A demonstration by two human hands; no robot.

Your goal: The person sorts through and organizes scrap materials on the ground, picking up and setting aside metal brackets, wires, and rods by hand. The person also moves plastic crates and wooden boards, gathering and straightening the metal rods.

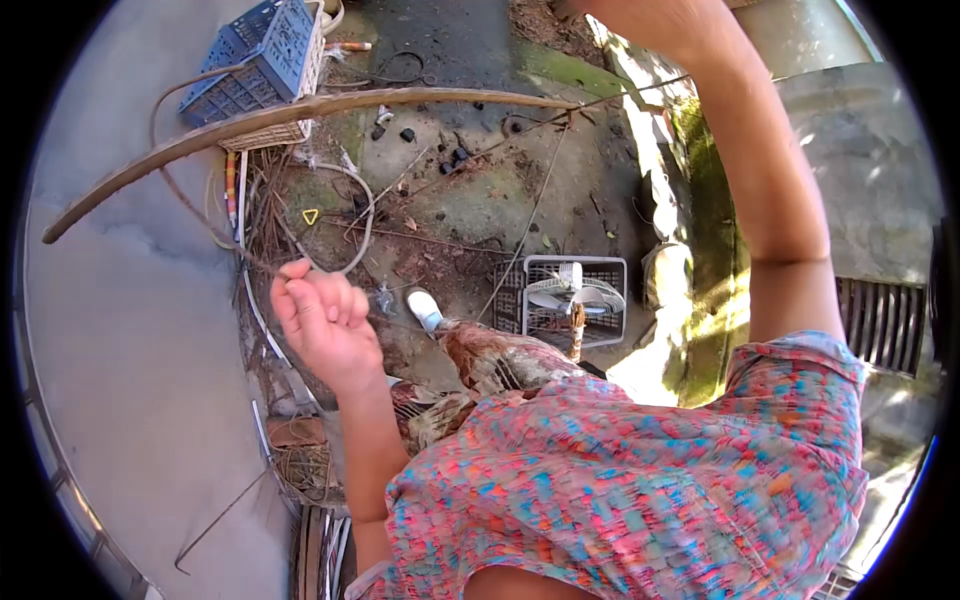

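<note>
My left hand point(325, 325) is raised left of the middle, with thumb and fingers pinched together. Whatever is between them, if anything, is too small or hidden to make out. A thin brown hose point(215, 235) curves down from the upper left and meets the view of its fingertips. My right hand point(650, 22) reaches up to the top edge, where its fingers are dark and mostly cut off. Below it runs a long, curved wooden stick point(330, 103). Near the stick's right end a thin string point(545, 185) slants down toward my leg.
A blue plastic crate point(285, 45) is at the upper left. A grey basket point(625, 300) with white fan-like parts stands by my right leg. Twigs point(275, 215), dark bits point(455, 160) and a loop of pale hose point(368, 225) litter the ground. A mossy ledge point(705, 250) runs along the right.
</note>
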